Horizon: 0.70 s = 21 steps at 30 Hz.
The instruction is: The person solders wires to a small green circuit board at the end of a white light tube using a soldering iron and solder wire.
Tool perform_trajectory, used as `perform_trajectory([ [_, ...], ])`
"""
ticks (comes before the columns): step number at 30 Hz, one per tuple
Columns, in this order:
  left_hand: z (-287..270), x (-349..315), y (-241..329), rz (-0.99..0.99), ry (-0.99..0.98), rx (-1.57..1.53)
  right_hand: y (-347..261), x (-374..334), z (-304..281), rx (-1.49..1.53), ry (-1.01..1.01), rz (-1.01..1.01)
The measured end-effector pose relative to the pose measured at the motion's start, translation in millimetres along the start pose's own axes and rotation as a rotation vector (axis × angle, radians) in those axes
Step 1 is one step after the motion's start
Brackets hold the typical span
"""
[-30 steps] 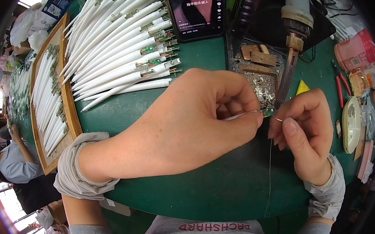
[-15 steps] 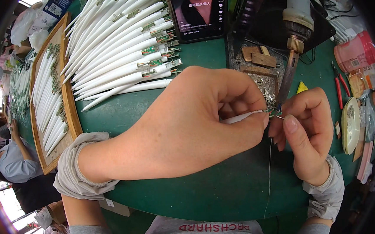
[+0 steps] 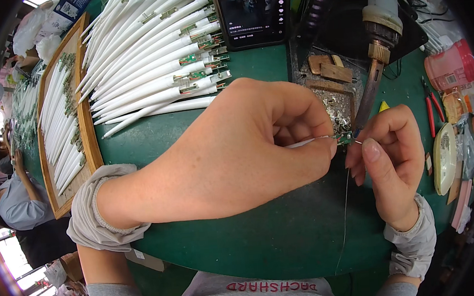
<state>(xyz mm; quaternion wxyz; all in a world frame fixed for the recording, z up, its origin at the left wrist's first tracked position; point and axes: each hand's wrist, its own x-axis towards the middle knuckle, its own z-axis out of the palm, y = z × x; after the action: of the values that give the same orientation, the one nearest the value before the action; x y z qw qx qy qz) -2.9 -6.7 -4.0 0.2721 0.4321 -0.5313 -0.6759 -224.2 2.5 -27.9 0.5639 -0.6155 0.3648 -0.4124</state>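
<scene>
My left hand (image 3: pixel 237 153) reaches across the middle, its thumb and fingers pinching a white tapered stick (image 3: pixel 301 143), most of it hidden inside the hand. From the stick's end, past my fingertips, sticks out a small green circuit board (image 3: pixel 344 137). The dark tip of a soldering iron (image 3: pixel 366 95) comes down from above to the board's right end. Close by on the right, my right hand (image 3: pixel 394 161) pinches a thin solder wire (image 3: pixel 345 220). Its short end points at the board, and the rest hangs down toward the table edge.
White sticks with circuit boards (image 3: pixel 149 71) lie in rows at the back left, beside a wooden-framed tray (image 3: pixel 91 147) of more. Behind are a phone (image 3: pixel 252 15) and a holder with wood blocks (image 3: pixel 335 72). Red-handled pliers (image 3: pixel 431 112) and a pale dish (image 3: pixel 444 158) lie right. Another person (image 3: pixel 18 202) sits far left.
The circuit board shows more plainly beyond my left fingertips, and the stick looks slightly turned. My right hand has shifted a little to the right. The phone picture has changed.
</scene>
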Motion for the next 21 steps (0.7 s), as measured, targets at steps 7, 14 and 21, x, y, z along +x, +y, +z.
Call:
perform_trajectory([
  [7,1.7,0.7,-0.6,0.032,0.005,-0.010,3.2,2.7,-0.4,0.025,-0.005,-0.037],
  [14,2.1,-0.9,0.9,0.031,-0.006,-0.027,3.1,-0.3,2.4,0.035,0.031,-0.047],
  [21,-0.7,-1.5,1.1,-0.014,0.024,0.004,7.4,3.5,-4.3,0.066,-0.020,-0.061],
])
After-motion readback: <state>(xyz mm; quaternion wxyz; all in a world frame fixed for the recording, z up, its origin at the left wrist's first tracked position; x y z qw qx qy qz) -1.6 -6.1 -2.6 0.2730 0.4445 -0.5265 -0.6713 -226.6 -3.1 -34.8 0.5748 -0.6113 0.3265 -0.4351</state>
